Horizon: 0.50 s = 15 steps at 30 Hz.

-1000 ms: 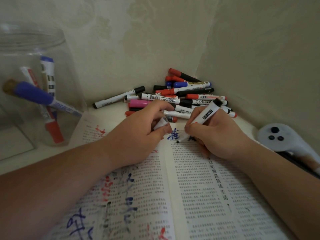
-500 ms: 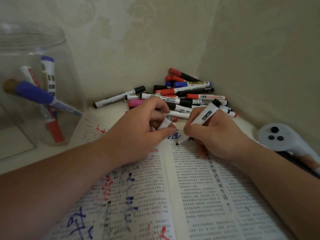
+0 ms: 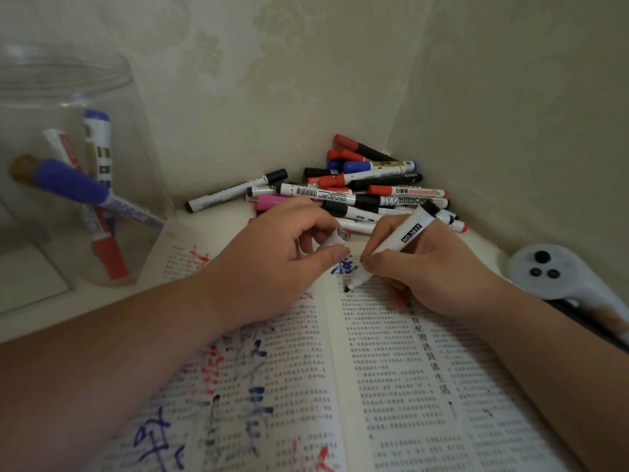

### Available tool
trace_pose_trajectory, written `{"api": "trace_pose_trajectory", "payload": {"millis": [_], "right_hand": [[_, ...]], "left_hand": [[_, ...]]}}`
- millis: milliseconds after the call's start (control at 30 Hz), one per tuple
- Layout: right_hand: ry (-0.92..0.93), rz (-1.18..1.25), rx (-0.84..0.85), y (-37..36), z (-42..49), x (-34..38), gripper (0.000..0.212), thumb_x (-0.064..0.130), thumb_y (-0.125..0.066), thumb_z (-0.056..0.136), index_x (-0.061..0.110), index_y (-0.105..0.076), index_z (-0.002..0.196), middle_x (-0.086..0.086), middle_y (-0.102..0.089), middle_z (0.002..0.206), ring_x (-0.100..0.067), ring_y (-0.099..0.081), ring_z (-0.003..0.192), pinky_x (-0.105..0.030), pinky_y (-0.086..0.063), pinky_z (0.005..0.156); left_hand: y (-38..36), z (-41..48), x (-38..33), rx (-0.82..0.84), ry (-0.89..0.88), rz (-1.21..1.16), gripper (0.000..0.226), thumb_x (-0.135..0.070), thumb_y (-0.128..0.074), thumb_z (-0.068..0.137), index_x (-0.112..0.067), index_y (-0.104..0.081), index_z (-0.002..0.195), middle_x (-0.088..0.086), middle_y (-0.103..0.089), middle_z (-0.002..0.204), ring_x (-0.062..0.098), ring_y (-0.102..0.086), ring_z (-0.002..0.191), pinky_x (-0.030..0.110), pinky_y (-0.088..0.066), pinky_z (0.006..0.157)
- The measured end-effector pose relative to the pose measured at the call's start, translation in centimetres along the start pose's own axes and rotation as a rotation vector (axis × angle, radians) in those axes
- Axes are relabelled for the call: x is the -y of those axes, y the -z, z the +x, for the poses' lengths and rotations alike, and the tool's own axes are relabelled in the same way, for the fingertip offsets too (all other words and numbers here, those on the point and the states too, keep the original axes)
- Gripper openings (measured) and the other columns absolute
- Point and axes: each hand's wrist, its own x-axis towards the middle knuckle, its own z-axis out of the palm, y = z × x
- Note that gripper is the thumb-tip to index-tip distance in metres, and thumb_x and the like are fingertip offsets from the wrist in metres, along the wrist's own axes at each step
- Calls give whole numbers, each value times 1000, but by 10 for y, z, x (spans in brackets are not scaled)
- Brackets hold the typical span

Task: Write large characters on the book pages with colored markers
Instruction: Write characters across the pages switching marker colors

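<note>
**Entry: black marker uncapped, tip at the right page**

- Right hand (image 3: 432, 267): fingers curled round a white marker (image 3: 401, 238), black tip pointing down and left. The tip sits at the top of the right page of the open book (image 3: 408, 386), just below a blue handwritten character (image 3: 343, 267) that lies between the two hands. Contact with the paper cannot be confirmed.
- Left hand (image 3: 272, 253): pinches the marker's cap (image 3: 335, 240) between thumb and fingers, close beside the right hand's fingertips.
- Under the left forearm the left page carries large blue, red and black strokes.
- Change over the last second: the cap has turned so its open end shows, and the tip has dropped slightly toward the person.
- Readable: "NO.3817" on the held marker; "HITEBOA" on one of the pile of markers (image 3: 374, 189) on the table (image 3: 211, 223) beyond both hands; a vertical heading below the right hand, in part "回忆照进具体生活".
</note>
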Motion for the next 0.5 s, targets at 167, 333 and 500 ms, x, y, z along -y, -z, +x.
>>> {"api": "trace_pose_trajectory", "payload": {"millis": [167,333,500], "right_hand": [[8,-21,49,0,-2,6,12,3,-77,82,6,-73,71,-1,-60,54,-31,-45,50,-39,-45,51],[-11,-48,3,2,-1,5,33,-2,-70,84,19,-70,58,8,-55,48,-18,-43,43,-33,-44,46],[29,-40,59,1,-2,7,17,10,-74,77,19,-73,62,1,-55,50,-26,-44,47,-37,-44,47]], "left_hand": [[-1,-1,-1,6,66,-83,25,-28,-71,91,-44,-59,106,-18,-62,89,3,-59,86,14,-47,73],[0,-1,-3,15,85,-68,28,-22,-69,93,-46,-58,105,-19,-64,92,1,-60,92,11,-47,76],[1,-3,-3,47,89,-59,26,-24,-73,89,-46,-60,93,-20,-65,90,5,-62,82,11,-46,68]]}}
